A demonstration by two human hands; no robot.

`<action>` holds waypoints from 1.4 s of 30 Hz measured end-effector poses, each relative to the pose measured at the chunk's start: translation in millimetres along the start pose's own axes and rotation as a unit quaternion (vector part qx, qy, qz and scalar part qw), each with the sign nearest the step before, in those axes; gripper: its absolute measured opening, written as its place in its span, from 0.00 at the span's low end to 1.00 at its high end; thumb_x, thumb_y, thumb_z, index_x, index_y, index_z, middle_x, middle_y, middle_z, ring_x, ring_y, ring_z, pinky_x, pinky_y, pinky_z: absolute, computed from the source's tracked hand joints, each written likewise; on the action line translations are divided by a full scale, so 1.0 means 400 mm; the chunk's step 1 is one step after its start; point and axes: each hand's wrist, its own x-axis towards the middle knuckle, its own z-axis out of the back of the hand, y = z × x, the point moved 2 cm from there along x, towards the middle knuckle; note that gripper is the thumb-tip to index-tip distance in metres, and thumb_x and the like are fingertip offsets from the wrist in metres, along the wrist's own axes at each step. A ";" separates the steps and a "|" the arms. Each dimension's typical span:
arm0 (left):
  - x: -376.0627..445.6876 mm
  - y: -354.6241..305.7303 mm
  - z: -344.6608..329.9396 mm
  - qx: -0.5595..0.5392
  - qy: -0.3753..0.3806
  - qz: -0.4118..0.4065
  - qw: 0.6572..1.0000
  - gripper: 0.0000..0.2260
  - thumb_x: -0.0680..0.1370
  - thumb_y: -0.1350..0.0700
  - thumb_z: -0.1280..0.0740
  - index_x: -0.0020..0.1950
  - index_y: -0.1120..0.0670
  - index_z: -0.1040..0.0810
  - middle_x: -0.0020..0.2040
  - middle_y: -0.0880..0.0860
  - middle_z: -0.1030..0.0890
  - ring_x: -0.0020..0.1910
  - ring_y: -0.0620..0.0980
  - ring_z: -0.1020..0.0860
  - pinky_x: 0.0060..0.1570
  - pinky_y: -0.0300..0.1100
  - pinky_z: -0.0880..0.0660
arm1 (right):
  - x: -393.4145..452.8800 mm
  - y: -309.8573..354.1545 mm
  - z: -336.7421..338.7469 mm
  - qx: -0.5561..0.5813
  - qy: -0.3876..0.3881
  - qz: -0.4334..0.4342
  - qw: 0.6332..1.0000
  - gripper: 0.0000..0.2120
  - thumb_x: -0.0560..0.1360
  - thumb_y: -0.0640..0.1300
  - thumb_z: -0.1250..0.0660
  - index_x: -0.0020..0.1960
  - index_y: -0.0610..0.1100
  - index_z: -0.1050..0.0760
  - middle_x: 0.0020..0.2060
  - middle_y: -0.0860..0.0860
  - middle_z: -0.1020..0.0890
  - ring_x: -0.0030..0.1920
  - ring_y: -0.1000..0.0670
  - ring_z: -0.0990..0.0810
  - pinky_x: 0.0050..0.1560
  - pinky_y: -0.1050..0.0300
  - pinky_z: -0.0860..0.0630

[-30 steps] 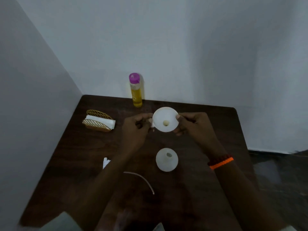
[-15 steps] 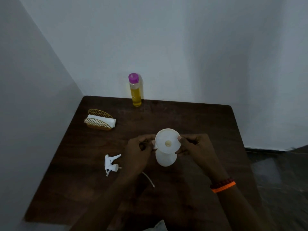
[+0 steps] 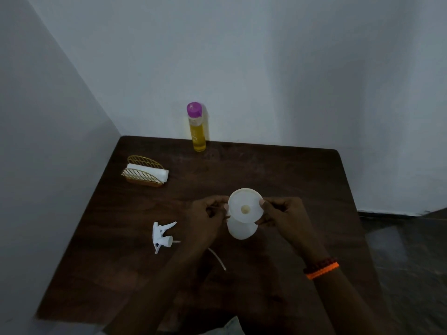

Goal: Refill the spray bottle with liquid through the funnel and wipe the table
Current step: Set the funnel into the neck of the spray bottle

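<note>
Spray bottle (image 3: pixel 242 230), white and translucent, stands upright on the dark wooden table (image 3: pixel 278 170), near its middle; a white funnel (image 3: pixel 245 205) sits over its mouth, the bowl facing up with the spout hole visible at the centre (whether the spout is fully seated in the neck cannot be told from above). The left hand (image 3: pixel 207 220) pinches the funnel's left rim, where a small tab sticks out, between thumb and fingertips; the right hand (image 3: pixel 283 216) grips the right rim the same way, thumb on top and fingers curled beneath; an orange and dark bracelet (image 3: pixel 321 268) circles the right wrist. The white trigger sprayer head (image 3: pixel 162 235) lies on its side on the table to the left of the bottle, apart from it; its thin dip tube (image 3: pixel 217 258) lies curved on the wood, partly hidden under the left forearm. A bottle of yellow liquid (image 3: pixel 197 128) with a purple cap stands upright at the far edge, against the wall; a gold wire holder (image 3: pixel 142 176) with folded white napkins (image 3: pixel 151 171) sits at the far left of the table.
</note>
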 end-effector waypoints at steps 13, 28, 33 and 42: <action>0.004 0.018 -0.007 -0.003 0.006 0.028 1.000 0.09 0.77 0.57 0.28 0.56 0.48 0.16 0.49 0.46 0.14 0.48 0.45 0.15 0.51 0.54 0.17 | 0.003 -0.017 0.003 -0.025 0.011 -0.011 1.000 0.11 0.79 0.45 0.32 0.58 0.43 0.17 0.41 0.46 0.12 0.40 0.46 0.13 0.43 0.50 0.15; 0.022 0.028 0.027 0.016 0.024 0.046 0.999 0.11 0.78 0.52 0.29 0.59 0.50 0.17 0.51 0.48 0.14 0.46 0.46 0.15 0.49 0.49 0.16 | 0.033 0.023 0.048 -0.071 -0.107 0.052 0.990 0.12 0.78 0.53 0.33 0.44 0.47 0.17 0.39 0.50 0.14 0.36 0.51 0.14 0.45 0.47 0.16; 0.087 0.008 0.077 0.009 0.010 0.053 0.999 0.12 0.79 0.51 0.30 0.62 0.50 0.18 0.53 0.49 0.15 0.48 0.45 0.16 0.49 0.47 0.16 | 0.092 0.073 0.041 -0.081 -0.091 0.072 0.990 0.11 0.78 0.55 0.32 0.45 0.49 0.17 0.40 0.51 0.14 0.36 0.53 0.14 0.42 0.52 0.16; 0.385 -0.033 0.189 0.105 -0.080 -0.018 0.991 0.17 0.78 0.52 0.30 0.66 0.56 0.22 0.58 0.54 0.17 0.54 0.51 0.17 0.56 0.43 0.21 | 0.405 0.219 -0.010 -0.160 0.008 0.104 0.982 0.12 0.72 0.50 0.24 0.52 0.44 0.17 0.38 0.47 0.13 0.38 0.50 0.13 0.38 0.54 0.15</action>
